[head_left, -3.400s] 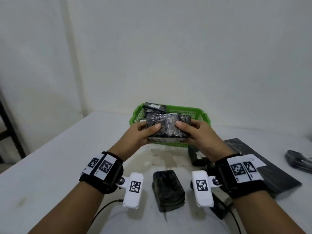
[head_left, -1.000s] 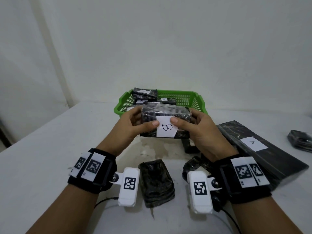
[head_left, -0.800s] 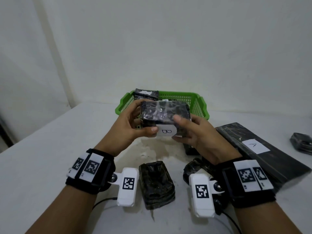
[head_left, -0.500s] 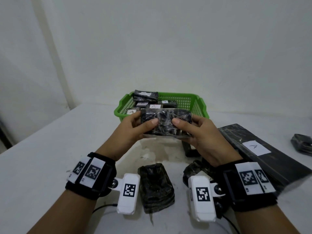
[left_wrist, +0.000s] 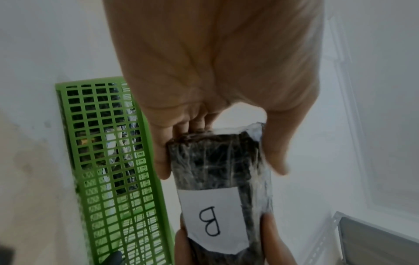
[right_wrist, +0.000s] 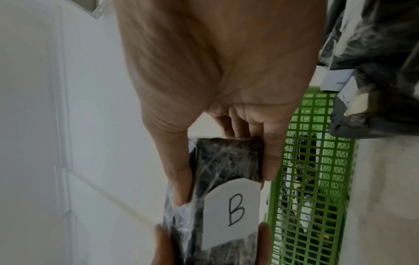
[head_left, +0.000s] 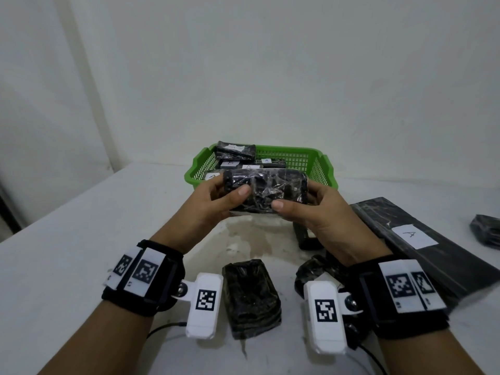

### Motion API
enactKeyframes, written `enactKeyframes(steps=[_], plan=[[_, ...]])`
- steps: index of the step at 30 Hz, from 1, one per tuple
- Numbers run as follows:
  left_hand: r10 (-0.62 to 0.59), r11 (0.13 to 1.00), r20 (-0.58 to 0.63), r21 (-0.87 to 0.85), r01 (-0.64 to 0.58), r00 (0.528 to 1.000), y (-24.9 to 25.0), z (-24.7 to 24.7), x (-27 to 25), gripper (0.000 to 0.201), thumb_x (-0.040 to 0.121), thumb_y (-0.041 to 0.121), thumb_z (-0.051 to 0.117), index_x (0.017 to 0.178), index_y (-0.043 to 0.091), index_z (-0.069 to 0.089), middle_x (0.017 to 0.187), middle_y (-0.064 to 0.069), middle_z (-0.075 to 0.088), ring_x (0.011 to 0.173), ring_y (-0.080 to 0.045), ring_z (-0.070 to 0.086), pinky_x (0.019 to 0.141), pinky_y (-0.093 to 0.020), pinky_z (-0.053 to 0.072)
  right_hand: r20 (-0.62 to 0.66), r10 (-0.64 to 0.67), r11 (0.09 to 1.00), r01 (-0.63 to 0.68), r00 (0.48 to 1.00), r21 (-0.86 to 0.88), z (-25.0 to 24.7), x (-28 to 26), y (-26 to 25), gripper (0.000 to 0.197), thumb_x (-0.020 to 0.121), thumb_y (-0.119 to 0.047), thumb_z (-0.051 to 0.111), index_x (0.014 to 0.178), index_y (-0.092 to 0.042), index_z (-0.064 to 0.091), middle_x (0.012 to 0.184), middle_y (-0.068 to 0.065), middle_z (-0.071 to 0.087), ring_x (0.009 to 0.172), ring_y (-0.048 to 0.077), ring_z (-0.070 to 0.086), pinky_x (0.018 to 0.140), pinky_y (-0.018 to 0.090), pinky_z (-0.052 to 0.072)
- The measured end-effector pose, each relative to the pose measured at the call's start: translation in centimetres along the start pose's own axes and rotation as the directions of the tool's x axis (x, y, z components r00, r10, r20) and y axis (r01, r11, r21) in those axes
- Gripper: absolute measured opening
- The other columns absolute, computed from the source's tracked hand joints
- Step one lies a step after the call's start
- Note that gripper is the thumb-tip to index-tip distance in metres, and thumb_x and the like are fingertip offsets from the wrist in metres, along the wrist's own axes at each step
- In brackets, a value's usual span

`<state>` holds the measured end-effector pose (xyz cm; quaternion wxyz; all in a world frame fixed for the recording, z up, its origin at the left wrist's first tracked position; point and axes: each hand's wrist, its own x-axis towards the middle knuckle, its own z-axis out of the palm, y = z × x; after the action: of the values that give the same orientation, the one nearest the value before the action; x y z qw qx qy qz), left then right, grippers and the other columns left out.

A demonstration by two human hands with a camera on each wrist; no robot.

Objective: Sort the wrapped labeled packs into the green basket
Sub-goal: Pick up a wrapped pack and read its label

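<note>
Both hands hold one black, film-wrapped pack (head_left: 266,189) level in the air, just in front of the green basket (head_left: 322,163). My left hand (head_left: 230,193) grips its left end and my right hand (head_left: 295,201) grips its right end, thumbs on the near face. Its white label reads B and faces down: it shows in the left wrist view (left_wrist: 211,222) and the right wrist view (right_wrist: 231,211), not from the head. The basket holds several wrapped packs (head_left: 235,150) with white labels, stacked at its left side.
On the white table (head_left: 81,239) lie a wrapped pack (head_left: 251,293) between my wrists, another (head_left: 311,272) partly under my right wrist, and a dark pack (head_left: 308,236) below my right hand. A long flat pack labelled A (head_left: 433,239) lies right, a small one (head_left: 487,231) beyond. A wall stands behind the basket.
The hands have turned the pack over: the B label faced me a second ago and now faces down. The pack stays in front of the basket, in both hands.
</note>
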<state>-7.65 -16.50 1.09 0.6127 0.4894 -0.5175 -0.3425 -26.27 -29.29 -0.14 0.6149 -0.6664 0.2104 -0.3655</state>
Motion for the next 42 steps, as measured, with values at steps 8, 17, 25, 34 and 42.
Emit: enactKeyframes(steps=[8, 17, 25, 34, 42], plan=[[0.021, 0.994, -0.04, 0.11, -0.016, 0.999, 0.0, -0.6, 0.1, 0.064, 0.077, 0.016, 0.087, 0.134, 0.011, 0.06, 0.127, -0.007, 0.071, 0.119, -0.023, 0.069, 0.099, -0.042, 0.058, 0.003, -0.029, 1.0, 0.028, 1.0, 0.01, -0.2, -0.2, -0.4, 0.077, 0.06, -0.034, 0.096, 0.129, -0.014, 0.068, 0.125, 0.004, 0.076, 0.12, 0.022, 0.071, 0.11, 0.048, 0.051], [0.086, 0.982, 0.038, 0.166, -0.091, 0.996, -0.1, -0.8, 0.1, 0.081, 0.067, 0.0, 0.09, 0.138, 0.02, 0.054, 0.138, -0.002, 0.06, 0.129, -0.016, 0.06, 0.095, -0.028, 0.057, 0.043, 0.123, 0.972, -0.129, 0.991, 0.196, 0.2, -0.4, -1.0, 0.054, 0.072, -0.025, 0.081, 0.12, -0.003, 0.067, 0.114, 0.013, 0.077, 0.101, 0.025, 0.075, 0.087, 0.039, 0.065], [-0.025, 0.997, -0.039, 0.073, 0.028, 0.999, -0.5, -0.5, 0.5, 0.054, 0.083, 0.032, 0.083, 0.131, 0.016, 0.065, 0.124, -0.016, 0.072, 0.117, -0.035, 0.069, 0.105, -0.05, 0.053, -0.027, 0.039, 0.998, -0.038, 0.999, 0.041, 0.0, 0.2, -0.1, 0.075, 0.054, -0.044, 0.101, 0.121, -0.024, 0.074, 0.131, 0.005, 0.073, 0.126, 0.021, 0.067, 0.109, 0.047, 0.051], [0.021, 0.999, -0.072, 0.037, -0.018, 0.997, -0.2, -0.6, 0.3, 0.061, 0.077, 0.03, 0.082, 0.134, 0.017, 0.063, 0.128, -0.009, 0.071, 0.119, -0.029, 0.069, 0.105, -0.05, 0.052, -0.033, 0.03, 0.999, -0.029, 0.999, 0.031, 0.2, -0.2, -0.3, 0.08, 0.056, -0.036, 0.096, 0.128, -0.019, 0.065, 0.125, 0.001, 0.075, 0.116, 0.015, 0.072, 0.095, 0.036, 0.059], [0.092, 0.991, -0.052, 0.102, -0.086, 0.994, 0.6, -0.7, -0.1, 0.066, 0.072, 0.015, 0.081, 0.135, 0.015, 0.062, 0.128, -0.004, 0.071, 0.12, -0.017, 0.068, 0.097, -0.033, 0.057, -0.061, -0.036, 0.999, 0.036, 0.997, 0.003, 0.0, -0.2, -0.3, 0.09, 0.045, -0.029, 0.103, 0.129, -0.022, 0.069, 0.125, -0.004, 0.075, 0.122, 0.012, 0.068, 0.105, 0.045, 0.056]])
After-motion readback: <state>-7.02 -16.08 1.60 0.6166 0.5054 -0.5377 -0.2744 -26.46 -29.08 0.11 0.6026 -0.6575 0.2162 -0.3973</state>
